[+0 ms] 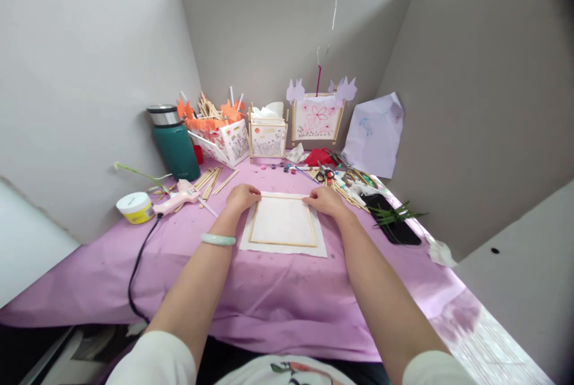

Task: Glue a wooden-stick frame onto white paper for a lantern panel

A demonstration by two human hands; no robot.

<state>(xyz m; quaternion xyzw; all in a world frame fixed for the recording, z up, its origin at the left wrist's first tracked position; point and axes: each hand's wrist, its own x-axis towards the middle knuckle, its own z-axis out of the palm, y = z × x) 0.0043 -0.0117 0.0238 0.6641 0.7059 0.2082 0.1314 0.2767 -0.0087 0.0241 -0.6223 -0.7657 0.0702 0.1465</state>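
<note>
A square frame of thin wooden sticks lies flat on a sheet of white paper, whose edges reach past it on the near side and the right. My left hand, below which a pale green bangle circles the wrist, has its fingers closed at the frame's far left corner. At the far right corner, my right hand pinches the frame between thumb and fingers. The far stick runs between both hands. Each fingertip's exact grip is partly hidden.
On the left are a pink glue gun, a yellow-white tub and a green bottle. Decorated paper boxes and a hanging lantern are behind. Scissors and a phone lie on the right.
</note>
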